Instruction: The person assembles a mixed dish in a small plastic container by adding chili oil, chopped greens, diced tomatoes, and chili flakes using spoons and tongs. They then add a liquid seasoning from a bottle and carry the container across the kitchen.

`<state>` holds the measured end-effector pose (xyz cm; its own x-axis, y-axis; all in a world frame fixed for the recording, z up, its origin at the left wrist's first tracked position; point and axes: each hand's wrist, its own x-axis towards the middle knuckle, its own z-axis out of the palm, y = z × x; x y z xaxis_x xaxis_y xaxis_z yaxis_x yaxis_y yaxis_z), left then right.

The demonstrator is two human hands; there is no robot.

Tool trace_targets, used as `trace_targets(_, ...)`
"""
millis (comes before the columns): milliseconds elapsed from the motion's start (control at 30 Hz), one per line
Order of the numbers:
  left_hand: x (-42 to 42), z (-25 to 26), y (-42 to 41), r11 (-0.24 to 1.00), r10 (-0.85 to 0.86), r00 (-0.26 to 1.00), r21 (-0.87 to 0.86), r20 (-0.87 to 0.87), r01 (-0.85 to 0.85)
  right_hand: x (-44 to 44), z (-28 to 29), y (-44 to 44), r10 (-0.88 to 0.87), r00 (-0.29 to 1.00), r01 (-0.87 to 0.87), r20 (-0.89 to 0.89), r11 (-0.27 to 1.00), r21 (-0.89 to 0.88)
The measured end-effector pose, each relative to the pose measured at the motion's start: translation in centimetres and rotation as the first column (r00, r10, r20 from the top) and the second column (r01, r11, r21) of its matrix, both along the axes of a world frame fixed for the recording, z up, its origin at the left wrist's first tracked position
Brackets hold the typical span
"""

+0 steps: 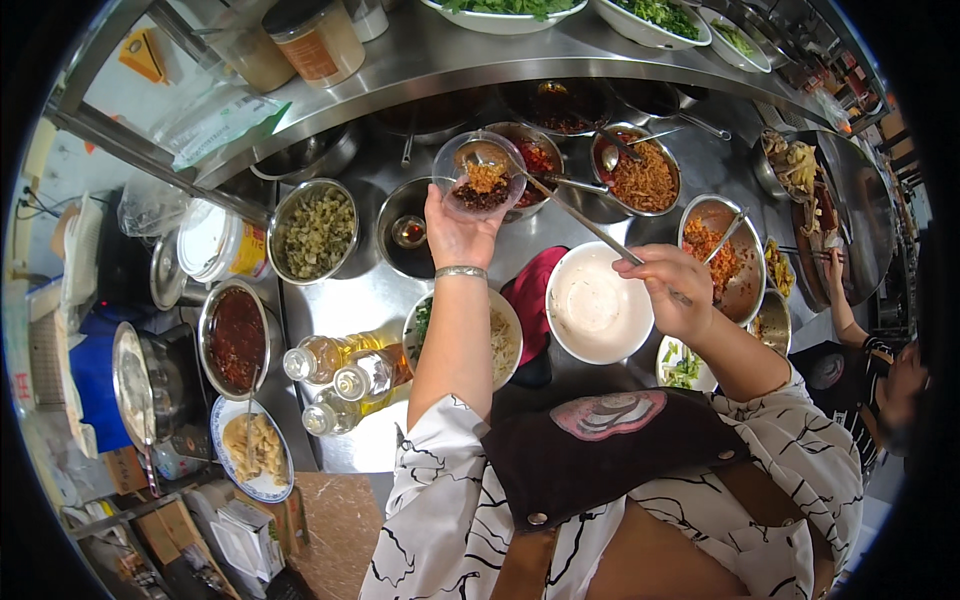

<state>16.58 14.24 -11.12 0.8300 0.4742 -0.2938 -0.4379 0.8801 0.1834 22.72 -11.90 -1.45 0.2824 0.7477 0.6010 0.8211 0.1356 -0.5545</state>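
My left hand (466,236) holds up a clear plastic tub (478,174) with dark chili and chopped yellow-brown bits in it. A long-handled metal spoon (581,217) is in my right hand (671,289), its far end at the tub's rim with a scoop of the yellow-brown bits over the tub. Below my right hand stands a white bowl (598,304) with small specks inside. Behind the tub is a steel bowl of red chili (534,157); to its right, a steel bowl of shredded brown food (643,176) holds spoons. A dark red cloth (534,300) lies beside the white bowl.
Oil bottles (352,382) stand left of my left forearm, and a plate of sprouts and greens (504,337) is partly under it. Steel bowls of pickles (313,232) and carrot-coloured food (712,247) flank the area. A steel shelf (420,67) spans above. A co-worker's hand (832,262) is at far right.
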Motion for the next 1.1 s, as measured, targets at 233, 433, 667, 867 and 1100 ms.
trace_targets(233, -0.3, 0.0, -0.3, 0.999, -0.024, 0.999, 0.03, -0.037, 0.025, 0.2, 0.3, 0.2, -0.032, 0.999, 0.032, 0.002, 0.999, 0.023)
trace_targets(433, -0.2, -0.9, 0.0, 0.998, -0.036, 0.998, 0.053, 0.044, 0.033, -0.1, -1.6, -0.2, 0.017, 0.659, 0.2, -0.752, 0.96, 0.196)
trace_targets(667, -0.3, -2.6, 0.7, 0.991, 0.013, 0.999, 0.129, 0.032, -0.017, 3.5, -1.7, 2.5, 0.153, -0.072, 0.459, -0.986, 0.882, 0.104)
trace_targets(867, -1.4, -1.0, 0.9, 0.998, 0.052, 0.984, 0.029, -0.168, -0.047, 7.5, -3.3, 12.5, 0.259, -0.082, 0.39, -0.962, 0.897, 0.209)
trace_targets(1100, -4.6, 0.0, -1.8, 1.0, -0.02, 0.987, -0.021, -0.159, 0.017, 13.1, -8.9, 24.3, 0.089, -0.029, 0.362, -0.996, 0.929, 0.072)
